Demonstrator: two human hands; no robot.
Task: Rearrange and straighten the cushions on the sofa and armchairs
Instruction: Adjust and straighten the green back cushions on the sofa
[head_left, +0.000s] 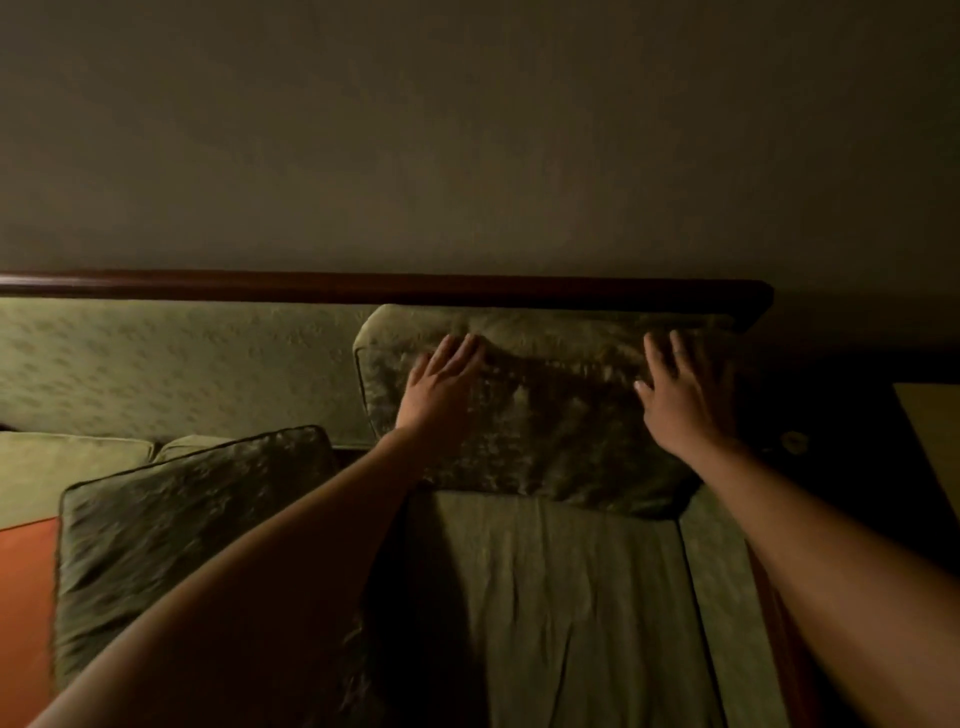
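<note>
Pressing: both my hands lie flat on one cushion, mid-frame, in dim light.
Orange patch (26, 597): lower left edge, beside the near cushion.
Seat pad (67, 467): pale green, left edge, behind the near cushion.
Near cushion (182, 530): dark green, lower left, lying tilted, partly under my left forearm.
Backrest (182, 364): patterned green, left of centre, under a dark wooden rail (363, 285).
Left hand (441, 387): open, fingers spread, palm on the far cushion's left part.
Far cushion (545, 415): centre, propped against the backrest just below the rail.
Right hand (680, 389): open, flat on its right part.
Seat (545, 613): wrinkled green, lower centre.
</note>
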